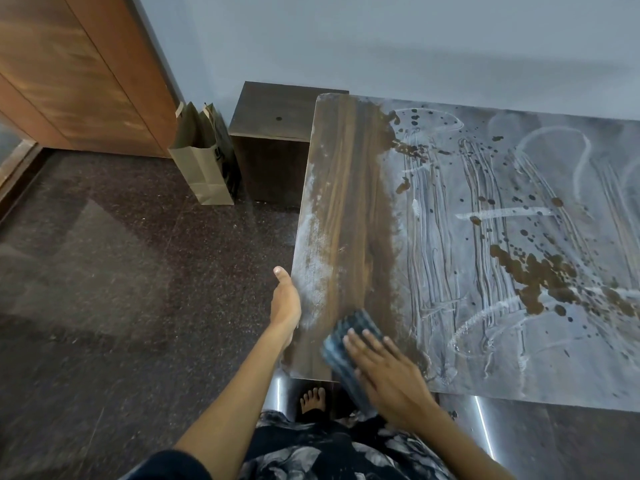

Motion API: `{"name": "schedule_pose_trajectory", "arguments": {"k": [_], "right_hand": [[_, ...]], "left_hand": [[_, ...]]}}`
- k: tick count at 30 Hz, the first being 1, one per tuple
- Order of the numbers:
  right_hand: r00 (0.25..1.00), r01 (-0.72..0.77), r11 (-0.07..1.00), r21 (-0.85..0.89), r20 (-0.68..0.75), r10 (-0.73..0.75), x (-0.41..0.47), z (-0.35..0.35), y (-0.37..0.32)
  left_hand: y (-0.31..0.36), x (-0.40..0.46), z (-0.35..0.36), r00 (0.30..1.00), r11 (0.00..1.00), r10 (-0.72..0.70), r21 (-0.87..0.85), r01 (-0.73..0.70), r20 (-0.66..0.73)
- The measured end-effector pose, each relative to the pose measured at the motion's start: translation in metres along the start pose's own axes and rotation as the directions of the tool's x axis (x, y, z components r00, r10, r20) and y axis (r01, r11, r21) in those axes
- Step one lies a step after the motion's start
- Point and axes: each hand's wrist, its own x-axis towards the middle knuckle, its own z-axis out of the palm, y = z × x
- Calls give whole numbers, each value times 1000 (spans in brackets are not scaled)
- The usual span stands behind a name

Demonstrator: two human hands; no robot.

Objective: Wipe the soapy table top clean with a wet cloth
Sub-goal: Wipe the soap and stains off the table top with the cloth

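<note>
Near the tabletop's (pixel 349 188) front left corner, the right hand (pixel 391 372) presses flat, its grip wide with fingers straight, on a dark wet cloth (pixel 349 337). The left hand (pixel 284 299) grips the tabletop's left edge, thumb up. Wiped bare wood runs along the left; grey soap film (pixel 502 237) covers the rest.

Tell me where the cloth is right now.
In the head view, the cloth lies on the table's near left corner, under the right hand's flat fingers, beside the left hand at the edge.
</note>
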Motion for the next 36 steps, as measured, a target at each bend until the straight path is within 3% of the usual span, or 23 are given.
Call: {"name": "schedule_pose_trajectory", "arguments": {"k": [5, 8, 11, 15, 20, 30, 36], "right_hand": [[990, -91, 993, 78, -97, 98, 53, -9, 8], [997, 69, 993, 94, 22, -71, 49, -5, -29], [964, 256, 966, 41, 63, -258, 21, 11, -23], [985, 169, 986, 1, 14, -169, 11, 8, 19], [996, -27, 1000, 11, -81, 28, 55, -15, 64], [982, -152, 988, 21, -106, 154, 186, -90, 164], [981, -119, 991, 56, -150, 126, 241, -117, 199]], "left_hand": [[6, 2, 9, 1000, 1000, 23, 7, -23, -21], [11, 5, 15, 999, 999, 36, 6, -36, -26], [19, 10, 21, 998, 999, 53, 4, -53, -42], [27, 17, 33, 975, 973, 203, 128, -190, -90], [27, 12, 58, 904, 865, 426, 306, -399, -24], [61, 34, 133, 829, 636, 528, 561, -531, 185], [106, 74, 164, 810, 539, 563, 669, -512, 166]]}}
